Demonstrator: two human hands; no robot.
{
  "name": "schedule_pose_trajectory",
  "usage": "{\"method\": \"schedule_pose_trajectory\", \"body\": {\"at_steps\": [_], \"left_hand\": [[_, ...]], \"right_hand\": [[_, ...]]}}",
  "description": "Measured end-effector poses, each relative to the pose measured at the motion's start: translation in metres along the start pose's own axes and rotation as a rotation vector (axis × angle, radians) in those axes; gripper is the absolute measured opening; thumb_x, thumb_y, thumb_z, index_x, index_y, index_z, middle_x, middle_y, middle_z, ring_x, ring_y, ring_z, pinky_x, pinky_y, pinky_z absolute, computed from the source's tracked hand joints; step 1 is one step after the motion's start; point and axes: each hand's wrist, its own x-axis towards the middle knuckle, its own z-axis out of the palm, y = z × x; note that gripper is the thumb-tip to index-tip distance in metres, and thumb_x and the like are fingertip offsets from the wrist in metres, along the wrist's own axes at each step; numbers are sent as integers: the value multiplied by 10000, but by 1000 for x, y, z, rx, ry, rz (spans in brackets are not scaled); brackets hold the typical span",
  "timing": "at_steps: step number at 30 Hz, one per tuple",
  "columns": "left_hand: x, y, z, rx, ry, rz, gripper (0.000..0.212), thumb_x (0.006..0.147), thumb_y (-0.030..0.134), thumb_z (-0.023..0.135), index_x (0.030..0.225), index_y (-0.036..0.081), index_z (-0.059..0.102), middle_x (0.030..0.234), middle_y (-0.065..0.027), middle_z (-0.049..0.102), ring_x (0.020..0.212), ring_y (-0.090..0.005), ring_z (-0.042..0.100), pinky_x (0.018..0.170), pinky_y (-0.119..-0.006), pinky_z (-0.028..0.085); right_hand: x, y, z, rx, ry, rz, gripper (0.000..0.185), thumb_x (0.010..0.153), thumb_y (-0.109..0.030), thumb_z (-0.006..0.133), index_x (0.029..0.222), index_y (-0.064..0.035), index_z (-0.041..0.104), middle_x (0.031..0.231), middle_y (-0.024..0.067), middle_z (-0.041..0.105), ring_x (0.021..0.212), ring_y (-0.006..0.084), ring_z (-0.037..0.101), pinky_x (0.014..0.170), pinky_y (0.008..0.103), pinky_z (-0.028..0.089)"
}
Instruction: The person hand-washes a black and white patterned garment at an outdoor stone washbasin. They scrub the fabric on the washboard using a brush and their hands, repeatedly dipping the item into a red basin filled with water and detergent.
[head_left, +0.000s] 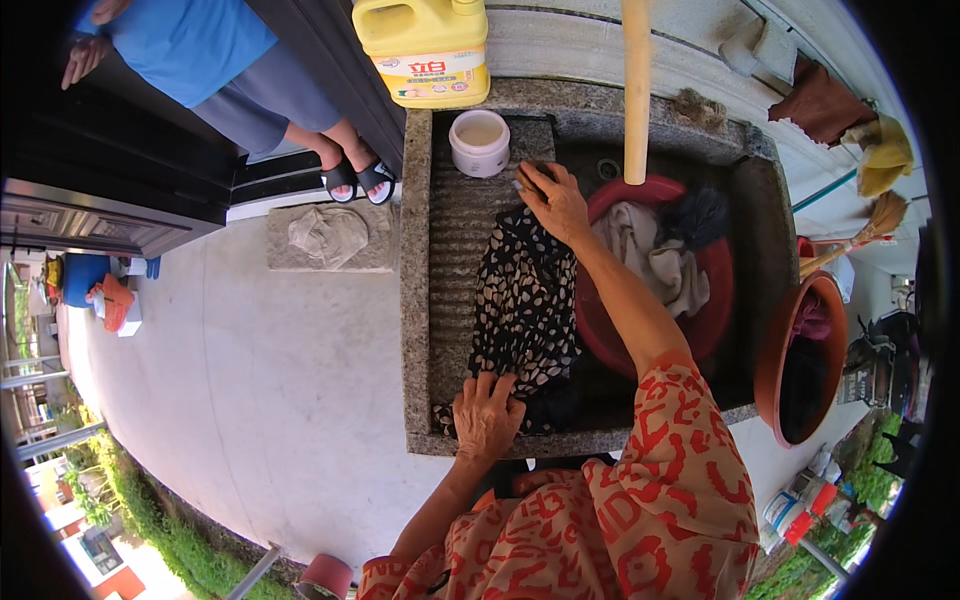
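Observation:
A wet black garment with pale spots (521, 307) lies spread along the ribbed washboard surface (452, 247) of a stone laundry sink (417, 300). At its near end my left hand (487, 416) grips and presses the cloth, fingers curled. My right hand (556, 201) is at the garment's far end, its fingers bent around a small brown object (531, 178), mostly hidden, perhaps a scrub brush. Just beyond that hand stands an uncovered white tub (480, 146) with pale contents. Under my right forearm, a red basin (712, 322) in the sink holds grey-beige cloth (652, 259) and dark cloth (694, 216).
A yellow detergent jug (431, 56) stands behind the sink. A wooden pole (637, 90) reaches over the basin. An orange-brown bucket (772, 360) with clothes is at the right. Another person (262, 97) stands at the doorway, beside a stone slab with grey cloth (330, 236).

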Motion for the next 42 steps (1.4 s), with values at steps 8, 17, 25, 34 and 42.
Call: {"method": "schedule_pose_trajectory", "body": {"at_steps": [8, 17, 25, 34, 42], "left_hand": [[1, 6, -4, 28, -44, -19, 270, 726, 97, 580, 988, 74, 638, 885, -94, 539, 810, -298, 530, 670, -439, 451], [1, 3, -8, -59, -83, -63, 265, 802, 176, 592, 1029, 52, 647, 935, -114, 563, 858, -314, 543, 734, -454, 451], [53, -6, -6, -14, 20, -232, 532, 791, 198, 729, 1270, 62, 542, 1162, -150, 534, 1112, -348, 489, 926, -449, 410], [113, -15, 71, 20, 116, -146, 882, 813, 440, 700, 1480, 46, 277, 1525, -264, 213, 1415, -418, 207, 1091, -611, 192], [121, -10, 80, 120, 107, -103, 913, 792, 520, 707, 1471, 65, 302, 1513, -250, 235, 1419, -433, 199, 1106, -619, 195]], "right_hand": [[-87, -21, -20, -15, -152, -568, 463, 861, -338, 683, 1311, -293, 581, 1208, 86, 486, 991, 272, 530, 822, 395, 478], [-38, -61, -19, 42, 339, -188, 532, 817, -343, 735, 1294, -197, 553, 1301, 157, 472, 1242, 346, 427, 900, 474, 393], [-193, 102, -14, 1202, 79, 1381, 292, 909, -298, 532, 946, -39, 662, 858, 70, 652, 743, 204, 612, 677, 368, 521], [-140, 5, -79, 1541, -453, 856, 380, 944, -367, 577, 1027, -12, 686, 1034, 120, 683, 952, 246, 661, 767, 355, 548], [-53, -39, -21, -154, -85, 7, 539, 829, -345, 712, 1297, -171, 510, 1320, 175, 422, 1161, 375, 448, 885, 497, 454]]}}
